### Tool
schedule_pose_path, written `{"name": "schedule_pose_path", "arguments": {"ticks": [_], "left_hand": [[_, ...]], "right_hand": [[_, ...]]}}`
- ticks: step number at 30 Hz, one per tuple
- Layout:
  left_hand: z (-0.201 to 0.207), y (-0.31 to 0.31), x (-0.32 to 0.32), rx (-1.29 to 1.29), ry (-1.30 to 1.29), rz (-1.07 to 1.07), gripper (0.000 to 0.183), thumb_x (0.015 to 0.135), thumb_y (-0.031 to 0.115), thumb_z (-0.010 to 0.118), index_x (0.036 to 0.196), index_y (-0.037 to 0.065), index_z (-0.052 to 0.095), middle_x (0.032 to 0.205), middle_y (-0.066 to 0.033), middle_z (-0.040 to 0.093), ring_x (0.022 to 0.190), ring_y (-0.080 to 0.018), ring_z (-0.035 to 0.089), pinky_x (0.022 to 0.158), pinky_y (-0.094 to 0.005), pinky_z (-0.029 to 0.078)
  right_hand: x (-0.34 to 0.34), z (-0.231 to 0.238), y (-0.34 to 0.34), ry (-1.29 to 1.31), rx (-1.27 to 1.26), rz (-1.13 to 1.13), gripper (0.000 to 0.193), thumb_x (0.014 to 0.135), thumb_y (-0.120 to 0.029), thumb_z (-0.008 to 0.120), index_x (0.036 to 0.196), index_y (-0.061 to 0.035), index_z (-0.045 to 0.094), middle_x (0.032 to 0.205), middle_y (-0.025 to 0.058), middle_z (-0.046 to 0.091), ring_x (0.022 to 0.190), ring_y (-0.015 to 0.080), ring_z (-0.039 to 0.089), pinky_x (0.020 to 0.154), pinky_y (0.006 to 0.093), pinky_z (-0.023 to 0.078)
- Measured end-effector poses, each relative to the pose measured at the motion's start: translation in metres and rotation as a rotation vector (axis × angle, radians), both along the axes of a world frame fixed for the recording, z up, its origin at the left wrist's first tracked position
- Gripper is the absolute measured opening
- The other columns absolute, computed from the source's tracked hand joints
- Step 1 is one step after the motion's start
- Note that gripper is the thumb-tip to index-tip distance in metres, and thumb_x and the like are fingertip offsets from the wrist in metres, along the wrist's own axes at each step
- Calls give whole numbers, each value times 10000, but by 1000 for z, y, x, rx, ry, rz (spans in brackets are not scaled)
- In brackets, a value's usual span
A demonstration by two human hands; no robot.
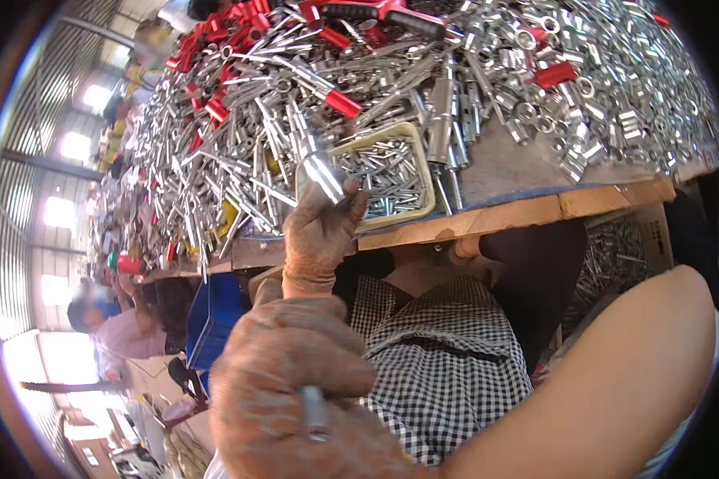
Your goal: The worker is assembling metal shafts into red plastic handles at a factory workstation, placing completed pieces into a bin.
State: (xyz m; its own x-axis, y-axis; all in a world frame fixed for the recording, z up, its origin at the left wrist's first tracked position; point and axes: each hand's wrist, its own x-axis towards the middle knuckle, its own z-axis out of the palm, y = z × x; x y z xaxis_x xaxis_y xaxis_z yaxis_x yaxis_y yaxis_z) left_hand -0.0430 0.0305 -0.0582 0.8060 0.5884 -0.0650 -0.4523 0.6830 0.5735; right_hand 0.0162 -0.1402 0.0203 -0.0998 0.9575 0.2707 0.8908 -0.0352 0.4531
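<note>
Right hand [291, 371] nearest, large and slightly blurred: it seems gloved in stained brown, its fingers curled in around a small grey metal cylinder [315, 411]. The blur hides which fingers carry the grip; the piece looks tucked against the hand, perhaps so it cannot slip. Beneath lies a black-and-white checked apron [447, 367] over the lap, likely worn to keep grime off.

Farther out, the left hand [323, 231], in similar brown, pinches the lower end of a shiny chrome socket piece [323, 174] between thumb and fingers, leaving its length free and pointing away toward the heap. Just behind and to the right, a cream plastic tray [426, 172] sits at the table's edge, within easy reach; its walls probably keep the short metal pins [387, 176] inside from mixing with the rest. A tan strip [535, 209] runs along that edge, perhaps as a guard.

Past the tray rises a broad heap of chrome sockets and bars [615, 88], with red sleeve-like pieces [343, 104] scattered among them. Off left stand a blue bin [209, 319] and, beyond it, a co-worker in a pale pink top [128, 329]; bright windows [60, 211] line the far wall.
</note>
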Motion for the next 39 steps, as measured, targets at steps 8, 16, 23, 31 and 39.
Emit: {"name": "schedule_pose_path", "arguments": {"ticks": [8, 16, 23, 31, 39], "left_hand": [[7, -9, -2, 105, 129, 90, 446, 928, 63, 484, 1357, 139, 386, 1058, -147, 613, 1066, -334, 625, 926, -500, 541], [8, -6, 6, 169, 149, 76, 233, 931, 117, 531, 1164, 105, 529, 1055, -91, 635, 1046, -282, 622, 960, -522, 481], [4, -8, -2, 94, 114, 78, 185, 953, 232, 565, 1058, 92, 625, 1042, -60, 669, 1016, -226, 631, 921, -433, 511], [4, -12, -10, 113, 53, 94, 263, 945, 325, 594, 1096, 110, 609, 998, -43, 666, 942, -207, 639, 776, -365, 529], [19, -30, -37, 302, 170, 204, 297, 940, 238, 615, 1165, 56, 550, 1021, -68, 650, 900, -200, 643, 772, -356, 550]], "right_hand": [[11, 37, 44, 170, -290, 321, 122, 755, -199, 662, 745, -78, 669, 693, 26, 640, 584, 177, 605, 514, 330, 477], [27, 69, 47, 375, -693, 402, 135, 732, -229, 691, 733, -95, 681, 712, 21, 655, 613, 179, 626, 537, 347, 487], [64, 42, 29, 558, -873, -75, 197, 728, -245, 735, 879, -119, 750, 861, 62, 720, 813, 245, 697, 677, 373, 554], [72, 24, 18, 570, -850, -107, 224, 808, -243, 706, 985, -112, 752, 917, 74, 725, 882, 265, 701, 730, 390, 572], [75, -53, -38, 1415, 0, 33, 368, 818, -83, 681, 1182, -63, 631, 1030, 144, 677, 956, 280, 660, 832, 335, 529]]}}
